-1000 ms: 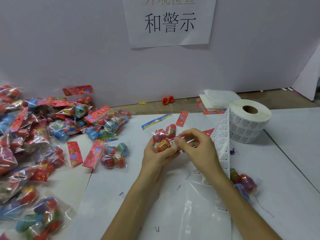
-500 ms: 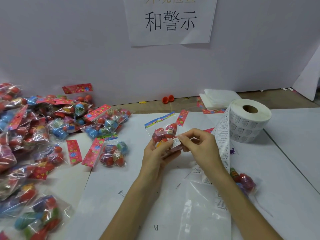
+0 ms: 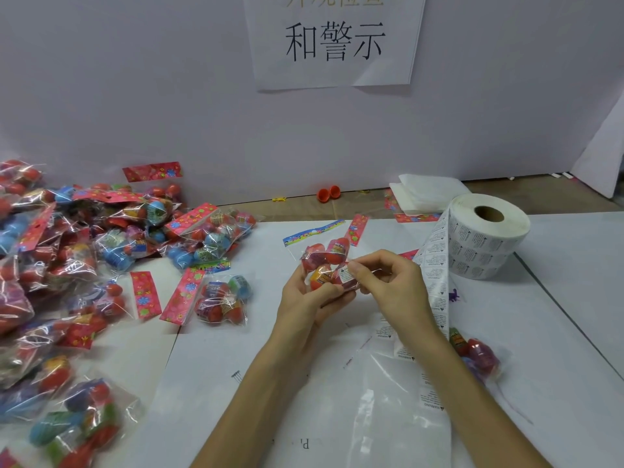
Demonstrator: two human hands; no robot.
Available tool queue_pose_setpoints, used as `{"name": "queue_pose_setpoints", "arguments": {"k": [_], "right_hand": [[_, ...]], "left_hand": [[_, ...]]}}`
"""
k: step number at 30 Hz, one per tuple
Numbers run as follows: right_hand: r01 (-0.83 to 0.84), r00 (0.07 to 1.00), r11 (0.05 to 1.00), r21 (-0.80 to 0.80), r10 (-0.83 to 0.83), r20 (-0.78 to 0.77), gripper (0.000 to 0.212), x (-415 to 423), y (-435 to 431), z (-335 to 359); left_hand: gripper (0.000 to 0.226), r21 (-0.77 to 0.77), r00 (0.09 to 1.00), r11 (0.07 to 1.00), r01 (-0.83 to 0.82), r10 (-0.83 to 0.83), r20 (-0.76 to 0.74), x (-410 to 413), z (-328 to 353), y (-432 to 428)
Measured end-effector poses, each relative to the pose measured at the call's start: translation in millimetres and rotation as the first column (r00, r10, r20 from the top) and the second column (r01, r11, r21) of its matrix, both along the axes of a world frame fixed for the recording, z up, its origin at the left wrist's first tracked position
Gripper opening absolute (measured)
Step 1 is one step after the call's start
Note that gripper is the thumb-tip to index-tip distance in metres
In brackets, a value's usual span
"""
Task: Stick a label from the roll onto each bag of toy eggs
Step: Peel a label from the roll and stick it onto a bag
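White paper sheets cover the tabletop [image 3: 236,349], which runs back to a pale wall bearing a white paper sign with black Chinese characters [image 3: 334,42]. Over the middle of the table the left hand [image 3: 305,304] cradles a small clear plastic bag of red and orange toy eggs [image 3: 324,256]. Its fingers curl under the bag and its thumb lies across the lower front. The bag's striped header card points up and away from the palm.

The right hand [image 3: 388,285] meets the bag from the right. Its thumb and forefinger pinch a small white printed label [image 3: 344,275] at the bag's lower right part, just above the left thumb. The label lies against the plastic, but whether it is fully pressed down cannot be told.

A wide white roll of printed labels [image 3: 486,231] stands on its end at the back right, well apart from both hands. Its loose strip of labels [image 3: 435,261] trails forward just beside the right wrist and down onto the table.

A heap of clear bags of coloured toy eggs with pink header cards [image 3: 84,248] fills the left side. One separate bag of eggs [image 3: 223,298] lies between the heap and the left hand. Another bag of eggs [image 3: 477,349] lies to the right of the right forearm. A stack of folded white sheets [image 3: 429,192] and an open orange egg shell [image 3: 328,193] sit near the wall.
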State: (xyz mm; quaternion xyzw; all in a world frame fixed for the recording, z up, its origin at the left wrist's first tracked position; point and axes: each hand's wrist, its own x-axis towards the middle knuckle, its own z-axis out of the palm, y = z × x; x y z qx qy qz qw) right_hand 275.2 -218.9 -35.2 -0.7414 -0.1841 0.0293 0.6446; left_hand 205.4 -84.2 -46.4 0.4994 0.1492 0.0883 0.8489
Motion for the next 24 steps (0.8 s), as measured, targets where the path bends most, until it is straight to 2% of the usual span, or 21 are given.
{"name": "queue_pose_setpoints", "arguments": {"k": [3, 11, 15, 24], "right_hand": [[0.009, 1.000, 1.000, 0.003, -0.009, 0.012, 0.005, 0.3, -0.4, 0.1], [-0.011, 0.998, 1.000, -0.009, 0.011, 0.055, 0.007, -0.8, 1.7, -1.8], [-0.016, 0.997, 0.999, -0.041, 0.019, 0.074, 0.008, -2.3, 2.7, -1.7], [-0.043, 0.993, 0.994, -0.097, 0.054, 0.110, 0.012, -3.9, 4.8, -1.9]], "left_hand": [[0.064, -0.006, 1.000, 1.000, 0.009, -0.009, 0.007, -0.1, 1.2, -0.6], [0.033, 0.008, 0.997, 0.997, -0.071, 0.071, 0.016, -2.7, -1.2, -7.1], [0.031, -0.027, 0.992, 0.992, -0.122, 0.121, -0.029, -0.9, -3.3, -8.7], [0.030, 0.021, 0.987, 0.989, -0.149, 0.150, -0.056, 1.2, -6.9, -8.0]]}}
